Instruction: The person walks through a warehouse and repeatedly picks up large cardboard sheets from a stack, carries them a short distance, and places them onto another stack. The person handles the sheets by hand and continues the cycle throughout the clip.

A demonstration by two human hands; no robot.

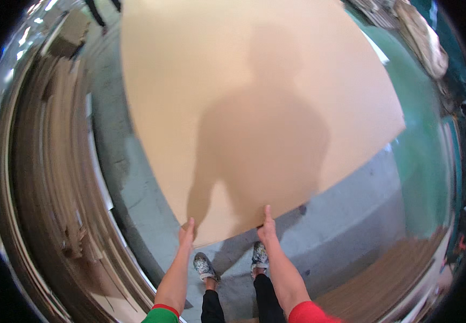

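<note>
A large flat tan sheet, which looks like cardboard (163, 70), stretches out in front of me and fills the middle of the view. My left hand (188, 232) grips its near left corner, thumb on top and fingers hidden underneath. Farther right along the same near edge, my right hand (267, 227) holds the sheet the same way, its thumb lying on the upper face. A shadow of a head and shoulders falls across the sheet. The sheet's far end runs out of view at the top.
Tall stacks of brown cardboard sheets (55, 145) line the left side. Another brown stack (373, 274) lies at the lower right. Grey floor (346, 215) and a green floor area (418, 177) show on the right. Crumpled wrapped material (421, 40) sits at the far right. Another person's legs (96, 13) appear at the upper left.
</note>
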